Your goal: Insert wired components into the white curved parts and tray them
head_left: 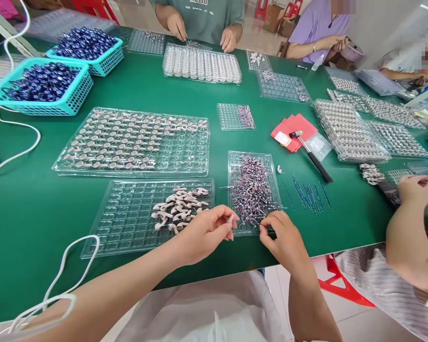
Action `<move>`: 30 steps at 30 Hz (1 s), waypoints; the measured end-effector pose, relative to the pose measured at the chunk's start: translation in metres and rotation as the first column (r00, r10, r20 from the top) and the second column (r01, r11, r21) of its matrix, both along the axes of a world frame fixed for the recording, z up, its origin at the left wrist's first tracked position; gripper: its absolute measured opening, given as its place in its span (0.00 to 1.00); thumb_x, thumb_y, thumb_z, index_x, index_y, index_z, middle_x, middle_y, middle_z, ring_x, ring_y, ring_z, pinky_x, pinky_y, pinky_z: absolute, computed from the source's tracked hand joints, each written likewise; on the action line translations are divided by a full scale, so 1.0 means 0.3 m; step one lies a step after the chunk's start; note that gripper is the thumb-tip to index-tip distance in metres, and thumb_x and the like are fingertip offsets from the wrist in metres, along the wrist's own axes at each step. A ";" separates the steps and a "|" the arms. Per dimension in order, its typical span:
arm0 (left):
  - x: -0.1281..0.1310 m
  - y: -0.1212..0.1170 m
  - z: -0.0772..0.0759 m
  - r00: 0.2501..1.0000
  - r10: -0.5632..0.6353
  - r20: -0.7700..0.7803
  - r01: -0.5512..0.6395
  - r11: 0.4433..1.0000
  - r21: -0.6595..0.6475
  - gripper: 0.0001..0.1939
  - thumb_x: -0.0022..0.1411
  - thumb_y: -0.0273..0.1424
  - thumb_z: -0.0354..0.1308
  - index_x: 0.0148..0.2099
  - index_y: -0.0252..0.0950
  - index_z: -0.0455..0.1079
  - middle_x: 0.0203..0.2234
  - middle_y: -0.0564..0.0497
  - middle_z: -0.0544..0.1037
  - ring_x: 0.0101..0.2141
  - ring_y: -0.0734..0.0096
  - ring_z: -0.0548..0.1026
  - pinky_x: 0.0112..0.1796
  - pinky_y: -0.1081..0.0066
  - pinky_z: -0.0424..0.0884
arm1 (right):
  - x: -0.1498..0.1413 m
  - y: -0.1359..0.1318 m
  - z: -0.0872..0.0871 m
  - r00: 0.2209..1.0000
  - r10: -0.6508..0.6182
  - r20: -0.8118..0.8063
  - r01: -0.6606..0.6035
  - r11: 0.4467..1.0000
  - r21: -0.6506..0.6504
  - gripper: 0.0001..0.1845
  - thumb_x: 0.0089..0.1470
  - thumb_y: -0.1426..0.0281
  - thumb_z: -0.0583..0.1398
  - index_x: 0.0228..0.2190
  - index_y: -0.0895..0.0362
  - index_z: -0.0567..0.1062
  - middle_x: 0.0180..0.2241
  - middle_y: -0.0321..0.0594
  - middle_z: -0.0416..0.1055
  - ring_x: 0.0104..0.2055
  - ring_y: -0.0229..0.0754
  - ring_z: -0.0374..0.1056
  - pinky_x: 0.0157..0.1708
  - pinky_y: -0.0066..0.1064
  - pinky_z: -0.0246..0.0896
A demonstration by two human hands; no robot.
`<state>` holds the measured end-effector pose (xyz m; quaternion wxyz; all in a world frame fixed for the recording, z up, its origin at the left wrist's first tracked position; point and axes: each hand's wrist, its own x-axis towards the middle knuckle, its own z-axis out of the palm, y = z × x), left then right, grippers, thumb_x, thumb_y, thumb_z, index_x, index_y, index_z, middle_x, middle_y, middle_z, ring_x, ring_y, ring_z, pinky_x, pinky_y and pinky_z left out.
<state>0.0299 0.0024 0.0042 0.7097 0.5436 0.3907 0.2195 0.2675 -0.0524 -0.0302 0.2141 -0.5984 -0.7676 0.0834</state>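
My left hand (214, 229) is closed in a pinch around a small white earbud shell (230, 218), above the gap between two clear trays. My right hand (280, 235) has thumb and forefinger together at the near right corner of the parts tray (274, 176); whatever is between its fingertips is too small to make out. That tray bears a heap of tiny wired components (251, 187) with thin reddish and dark leads. Left of it, a clear blister tray (121, 213) carries a loose pile of white earbud shells (178, 206).
Beyond lies a larger tray (185, 161) with rows of earbud shells. Right of the parts are blue sticks (308, 195), a small hammer (316, 161) and red packets (292, 128). Turquoise baskets (67, 104) stand far left. A co-worker's arm (410, 228) is at right.
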 end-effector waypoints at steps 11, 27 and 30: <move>-0.040 0.015 0.016 0.989 0.031 -0.148 -0.012 0.992 0.127 0.07 0.61 0.36 0.54 0.35 0.37 0.65 0.21 0.58 0.58 0.23 0.73 0.58 0.25 0.73 0.56 | -0.115 -0.011 0.069 0.962 0.247 -0.112 -0.238 0.967 0.089 0.09 0.57 0.80 0.56 0.36 0.53 0.67 0.29 0.34 0.72 0.31 0.38 0.68 0.34 0.32 0.62; -0.076 0.015 0.010 0.962 -0.116 -0.246 0.198 0.917 0.345 0.09 0.66 0.33 0.55 0.38 0.37 0.77 0.29 0.51 0.75 0.25 0.75 0.67 0.25 0.75 0.61 | -0.179 0.016 0.082 0.944 0.275 -0.184 -0.270 0.962 0.052 0.09 0.57 0.80 0.55 0.34 0.53 0.68 0.27 0.34 0.69 0.30 0.37 0.66 0.32 0.31 0.61; -0.067 0.010 0.004 0.976 -0.090 -0.200 0.149 0.940 0.306 0.09 0.65 0.32 0.55 0.36 0.36 0.75 0.26 0.53 0.73 0.22 0.76 0.63 0.23 0.75 0.58 | -0.183 0.019 0.081 0.935 0.272 -0.230 -0.270 0.962 0.040 0.09 0.57 0.80 0.55 0.35 0.53 0.69 0.27 0.34 0.69 0.30 0.37 0.65 0.31 0.31 0.61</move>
